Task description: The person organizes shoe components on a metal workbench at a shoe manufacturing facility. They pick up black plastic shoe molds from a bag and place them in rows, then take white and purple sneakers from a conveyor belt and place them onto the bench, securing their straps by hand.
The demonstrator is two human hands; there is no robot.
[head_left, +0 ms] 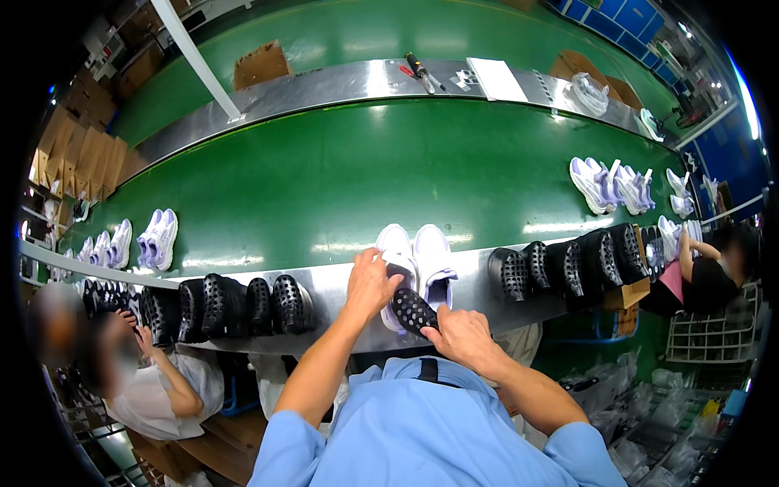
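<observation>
Over a steel counter (331, 280), the right hand (469, 337) grips a black dotted shoe form (411, 310), slanting forward-left toward the left hand (372, 284), whose grip is unclear.

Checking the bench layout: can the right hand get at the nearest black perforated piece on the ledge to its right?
Probably yes, once freed: the right hand holds a black perforated insert, but nothing seems to stand between that hand and the nearest ledge piece.

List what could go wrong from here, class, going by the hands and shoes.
The right hand holds the black piece near one end, so it could slip or twist. The white shoes stand close together, so a nudge to one might shift the other.
</observation>
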